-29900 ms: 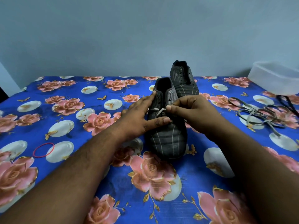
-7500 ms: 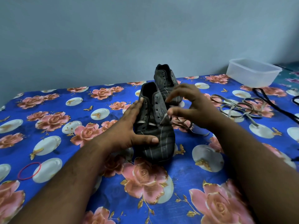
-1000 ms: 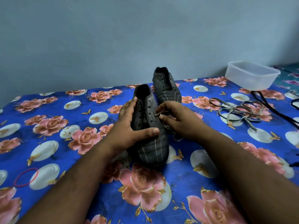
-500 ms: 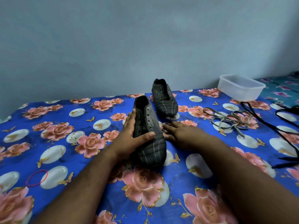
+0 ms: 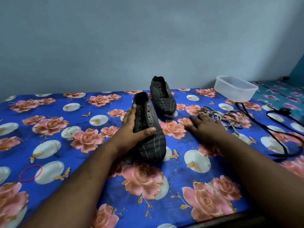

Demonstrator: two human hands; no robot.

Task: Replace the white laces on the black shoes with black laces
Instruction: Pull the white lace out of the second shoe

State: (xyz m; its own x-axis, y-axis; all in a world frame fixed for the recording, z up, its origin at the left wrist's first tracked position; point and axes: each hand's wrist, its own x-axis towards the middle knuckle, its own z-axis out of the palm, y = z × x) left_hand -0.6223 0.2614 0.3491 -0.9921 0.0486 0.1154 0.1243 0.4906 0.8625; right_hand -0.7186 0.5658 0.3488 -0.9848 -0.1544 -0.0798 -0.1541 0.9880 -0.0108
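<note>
Under left hand (image 5: 131, 129) fingers, gripped near shoe (image 5: 148, 134), right hand (image 5: 205, 124) flat (blurred) touching white laces (image 5: 227, 116)

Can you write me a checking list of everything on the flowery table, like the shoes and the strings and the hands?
Surface: flowery blue cloth covers the table.
Job's things: near shoe and far shoe, both black, eyelets bare, no laces in them. Pale laces lie in a loose heap on the right. Black laces lie farther right, untouched.
Clutter: red rubber band near the left edge; clear plastic box at the back right.
Hands: left hand holds the near shoe, thumb across its top. Right hand has straight fingers at the edge of the pale laces; slightly blurred.
Cables: nothing seen for sure.
Surroundings: plain grey-blue wall behind.
</note>
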